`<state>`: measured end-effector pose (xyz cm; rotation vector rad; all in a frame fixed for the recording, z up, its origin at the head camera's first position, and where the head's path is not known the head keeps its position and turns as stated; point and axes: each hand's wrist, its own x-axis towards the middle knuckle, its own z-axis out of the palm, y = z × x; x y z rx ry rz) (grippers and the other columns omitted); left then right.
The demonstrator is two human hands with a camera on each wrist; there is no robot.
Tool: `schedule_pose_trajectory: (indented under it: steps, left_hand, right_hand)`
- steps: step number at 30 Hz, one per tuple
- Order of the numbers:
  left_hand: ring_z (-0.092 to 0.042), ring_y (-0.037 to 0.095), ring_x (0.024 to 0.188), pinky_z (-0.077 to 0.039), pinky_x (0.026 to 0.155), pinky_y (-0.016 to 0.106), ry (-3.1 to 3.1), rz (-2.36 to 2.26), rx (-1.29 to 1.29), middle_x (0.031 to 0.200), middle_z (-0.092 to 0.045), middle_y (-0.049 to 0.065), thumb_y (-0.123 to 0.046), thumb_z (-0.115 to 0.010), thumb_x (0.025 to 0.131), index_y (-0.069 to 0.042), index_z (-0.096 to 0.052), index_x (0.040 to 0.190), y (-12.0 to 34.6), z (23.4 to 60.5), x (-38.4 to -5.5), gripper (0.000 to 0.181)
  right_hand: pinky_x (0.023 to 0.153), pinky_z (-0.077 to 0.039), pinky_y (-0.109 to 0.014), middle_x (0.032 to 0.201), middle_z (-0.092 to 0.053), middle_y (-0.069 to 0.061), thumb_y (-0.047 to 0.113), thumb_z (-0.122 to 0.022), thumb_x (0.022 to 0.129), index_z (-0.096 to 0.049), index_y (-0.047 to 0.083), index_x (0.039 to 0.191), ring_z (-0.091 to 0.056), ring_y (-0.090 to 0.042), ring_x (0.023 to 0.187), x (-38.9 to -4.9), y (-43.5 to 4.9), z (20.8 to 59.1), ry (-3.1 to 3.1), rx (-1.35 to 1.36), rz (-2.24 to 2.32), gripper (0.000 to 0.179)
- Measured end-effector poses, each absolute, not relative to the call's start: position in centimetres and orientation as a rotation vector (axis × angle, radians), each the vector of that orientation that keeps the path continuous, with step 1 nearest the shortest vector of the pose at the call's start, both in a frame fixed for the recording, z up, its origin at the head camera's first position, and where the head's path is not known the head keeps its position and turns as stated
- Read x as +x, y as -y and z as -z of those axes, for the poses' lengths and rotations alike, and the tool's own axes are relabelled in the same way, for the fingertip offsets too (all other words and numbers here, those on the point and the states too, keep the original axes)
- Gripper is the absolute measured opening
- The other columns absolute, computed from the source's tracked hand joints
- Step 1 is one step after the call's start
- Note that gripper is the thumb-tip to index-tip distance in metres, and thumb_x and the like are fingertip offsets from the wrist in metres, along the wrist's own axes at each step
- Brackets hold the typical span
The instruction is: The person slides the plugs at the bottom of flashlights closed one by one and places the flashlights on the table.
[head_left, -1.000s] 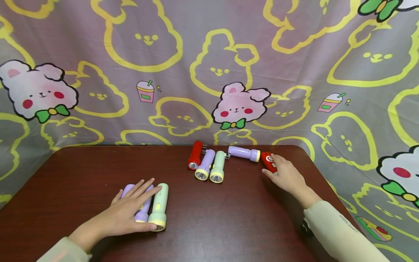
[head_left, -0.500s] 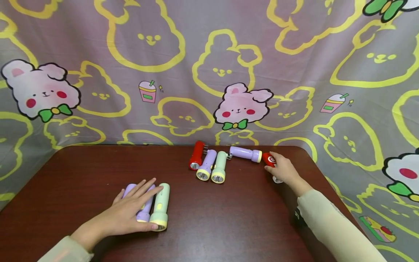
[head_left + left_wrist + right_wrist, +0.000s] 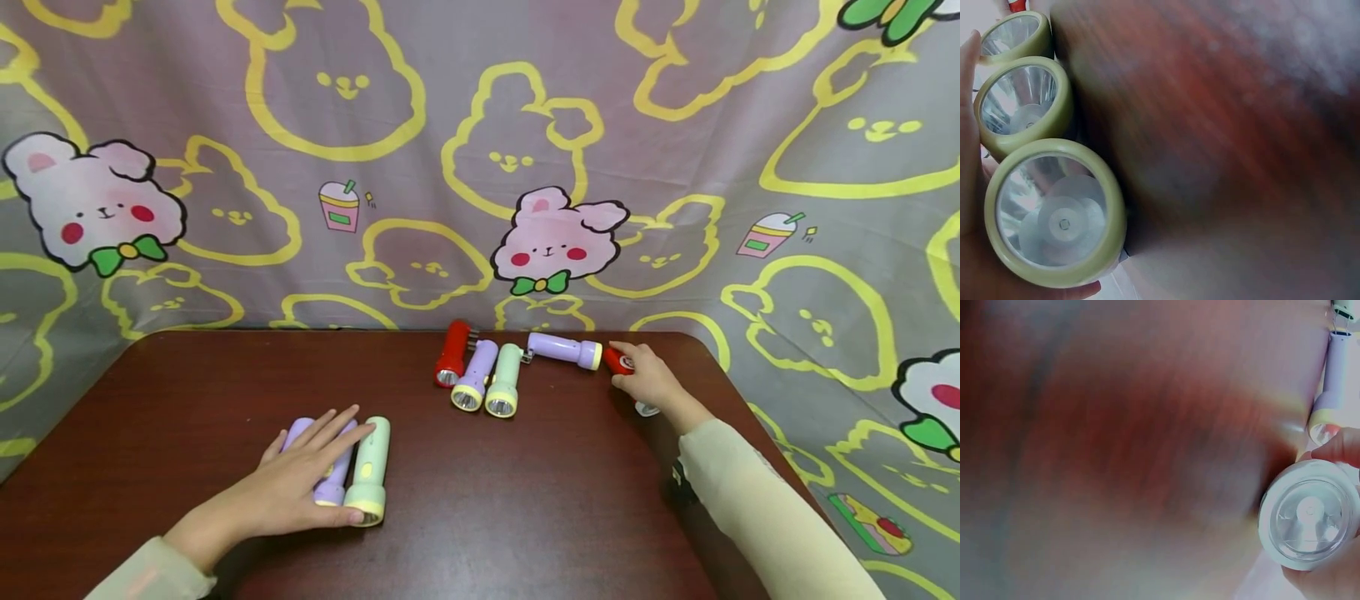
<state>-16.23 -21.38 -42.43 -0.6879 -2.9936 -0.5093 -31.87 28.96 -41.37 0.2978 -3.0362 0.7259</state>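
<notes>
My left hand [image 3: 281, 487] rests with spread fingers over a row of flashlights at the front left. Under it lie a purple flashlight [image 3: 297, 430], a second purple flashlight [image 3: 331, 490] and a pale green flashlight [image 3: 371, 458]. Three cream-rimmed lens ends [image 3: 1054, 212] face the left wrist camera, side by side. At the back right, my right hand [image 3: 651, 380] grips a red flashlight [image 3: 617, 360], which it partly covers. That flashlight's white-rimmed lens [image 3: 1310, 522] shows between thumb and fingers in the right wrist view.
At the back of the dark wooden table [image 3: 525, 500] lie another red flashlight [image 3: 452, 354], a purple flashlight [image 3: 476, 375], a green flashlight [image 3: 505, 382] and a sideways purple flashlight [image 3: 564, 351]. A patterned curtain [image 3: 420, 100] hangs behind.
My right hand has closed its fingers around the red flashlight, which has shifted slightly to the right and now shows its white lens end. The left hand stays in place.
</notes>
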Motion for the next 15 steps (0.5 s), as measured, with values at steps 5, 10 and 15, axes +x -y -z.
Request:
schedule_pose_trajectory:
  steps: [5,10,15]
  left_hand:
    - [-0.03,0.038,0.147,-0.025,0.099,0.079,2.993,0.525,-0.688,0.164,-0.029,0.002,-0.081,-0.065,0.072,-0.039,-0.032,0.154,21.37,42.41,-16.18,0.098]
    - [-0.031,0.038,0.147,-0.027,0.098,0.08,2.987,0.5,-0.7,0.163,-0.029,0.003,-0.08,-0.065,0.071,-0.039,-0.032,0.154,21.34,42.3,-16.02,0.098]
    - [-0.032,0.038,0.146,-0.028,0.098,0.08,2.988,0.484,-0.699,0.163,-0.029,0.003,-0.081,-0.065,0.071,-0.038,-0.032,0.154,21.32,42.23,-16.06,0.099]
  right_hand:
    - [0.082,-0.049,-0.051,0.119,-0.051,-0.033,0.013,-0.066,0.083,-0.048,0.001,0.137,-0.056,-0.042,0.095,-32.41,-28.97,41.05,3.061,0.282,-0.739,0.059]
    - [0.078,-0.049,-0.047,0.116,-0.053,-0.032,0.014,-0.066,0.086,-0.049,0.001,0.13,-0.056,-0.041,0.093,-32.75,-29.34,41.3,3.074,0.268,-0.749,0.048]
    - [0.076,-0.048,-0.046,0.113,-0.054,-0.031,0.013,-0.066,0.087,-0.051,0.002,0.129,-0.055,-0.039,0.091,-32.78,-29.51,41.45,3.064,0.281,-0.77,0.045]
